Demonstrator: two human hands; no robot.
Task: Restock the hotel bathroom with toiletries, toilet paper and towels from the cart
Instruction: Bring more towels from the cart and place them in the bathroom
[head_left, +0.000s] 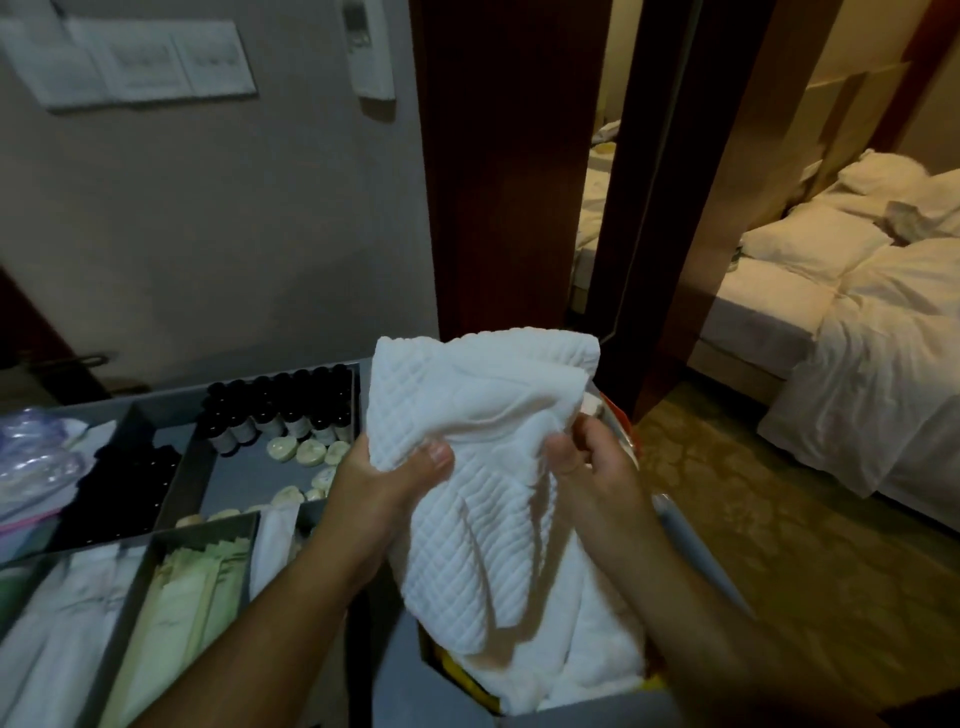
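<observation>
A white waffle-textured towel (483, 415) is lifted above the cart, bunched between both hands. My left hand (387, 488) grips its left side with the thumb pressed over the cloth. My right hand (597, 467) pinches the towel's right fold. More white towels (587, 670) lie below in a yellow-edged bin. The grey cart tray (171, 483) at the left holds small dark-capped bottles (280, 410), round soaps (306, 452) and white and green packets (182, 597).
A dark wooden door frame (509, 182) stands behind the cart. An unmade bed (857, 312) with white linen fills the right side. Patterned carpet (779, 519) lies between the cart and the bed. Wall switches (130, 62) are at the upper left.
</observation>
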